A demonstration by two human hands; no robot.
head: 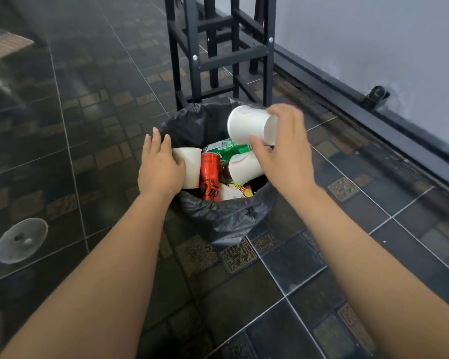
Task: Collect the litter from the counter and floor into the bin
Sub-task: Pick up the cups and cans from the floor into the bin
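Two hands over the bin [226,218] — a white cup each.
The right hand [285,151] pinches its paper cup [249,124] above the litter; the left hand [161,169], fingers spread, presses another cup [188,167] against the rim.

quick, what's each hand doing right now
Left hand: open, fingers spread, palm against a white paper cup over the bin.
Right hand: closed on another white cup, held tilted above the bin.

- The bin [218,218] itself hides under its black liner.
- The left hand [161,169] covers part of a cup [189,167].
- The stool [218,47] runs off the top edge.
- The green label [226,149] is too small to read.
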